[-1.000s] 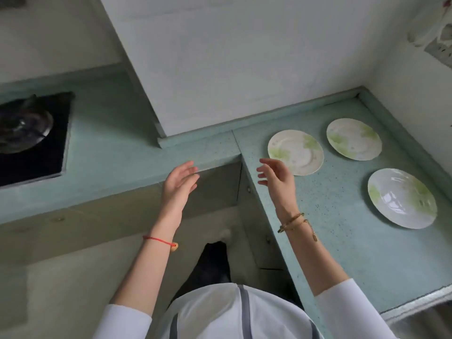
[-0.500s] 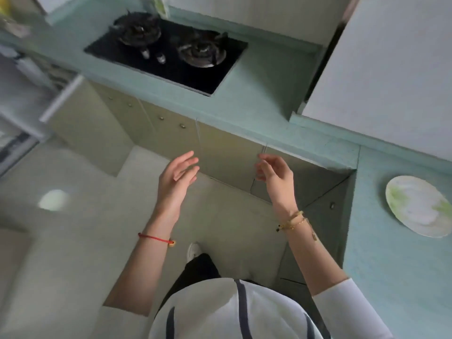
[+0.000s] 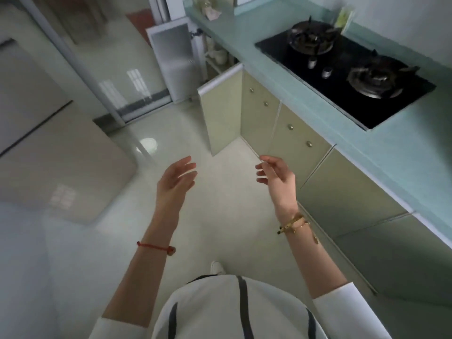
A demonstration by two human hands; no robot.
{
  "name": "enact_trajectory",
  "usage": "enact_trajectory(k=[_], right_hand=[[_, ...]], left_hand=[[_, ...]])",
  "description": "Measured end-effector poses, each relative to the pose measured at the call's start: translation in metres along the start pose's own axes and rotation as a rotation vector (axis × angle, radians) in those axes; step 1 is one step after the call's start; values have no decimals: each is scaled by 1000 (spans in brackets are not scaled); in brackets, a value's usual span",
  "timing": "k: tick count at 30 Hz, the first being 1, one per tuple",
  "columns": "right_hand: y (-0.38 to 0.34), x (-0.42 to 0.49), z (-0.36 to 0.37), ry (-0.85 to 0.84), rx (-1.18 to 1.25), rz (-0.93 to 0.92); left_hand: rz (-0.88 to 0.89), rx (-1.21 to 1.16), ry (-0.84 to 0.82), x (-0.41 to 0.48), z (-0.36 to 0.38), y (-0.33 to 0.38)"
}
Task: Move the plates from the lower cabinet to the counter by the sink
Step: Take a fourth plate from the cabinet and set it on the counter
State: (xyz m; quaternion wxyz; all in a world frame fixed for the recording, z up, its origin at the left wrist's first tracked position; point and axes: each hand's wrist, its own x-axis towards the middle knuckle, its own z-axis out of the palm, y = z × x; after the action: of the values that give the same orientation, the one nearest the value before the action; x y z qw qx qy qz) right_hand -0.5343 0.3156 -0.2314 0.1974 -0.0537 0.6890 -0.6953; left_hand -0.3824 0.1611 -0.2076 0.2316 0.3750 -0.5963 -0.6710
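The left grip (image 3: 175, 182) and right grip (image 3: 278, 178) hung empty over the floor (image 3: 220, 204) — fingers loosely spread, apart — near an open cabinet door (image 3: 221, 113) below the table (image 3: 403, 152).

stove (image 3: 347, 69) sits on the counter (image 3: 403, 152) at right — cabinet doors (image 3: 288, 133) below (one open (image 3: 220, 111)), floor (image 3: 220, 204) left.

The lower cabinet (image 3: 293, 135) is a run of pale green doors with round brass knobs, slanting from upper centre to lower right under the teal tabletop (image 3: 403, 155). Its far door (image 3: 220, 111) stands swung wide open. Just beyond it, near the top of the frame, sits pale crockery (image 3: 218, 55), too blurred to tell as plates.
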Motion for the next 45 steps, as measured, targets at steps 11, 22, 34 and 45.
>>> enact_trajectory(k=[11,22,34,45], right_hand=[[-5,75,150,-156,-50,-24],[-29,212,275,-309,-67,-54],[-77,370,408,-466,-138,-91],[-76,502,536,-378,-106,-69]], left_hand=[[37,-27,125,107,-96,23],[57,-48,263,244,-125,60],[102,-96,374,418,-140,123],[81,-86,310,620,-191,154]])
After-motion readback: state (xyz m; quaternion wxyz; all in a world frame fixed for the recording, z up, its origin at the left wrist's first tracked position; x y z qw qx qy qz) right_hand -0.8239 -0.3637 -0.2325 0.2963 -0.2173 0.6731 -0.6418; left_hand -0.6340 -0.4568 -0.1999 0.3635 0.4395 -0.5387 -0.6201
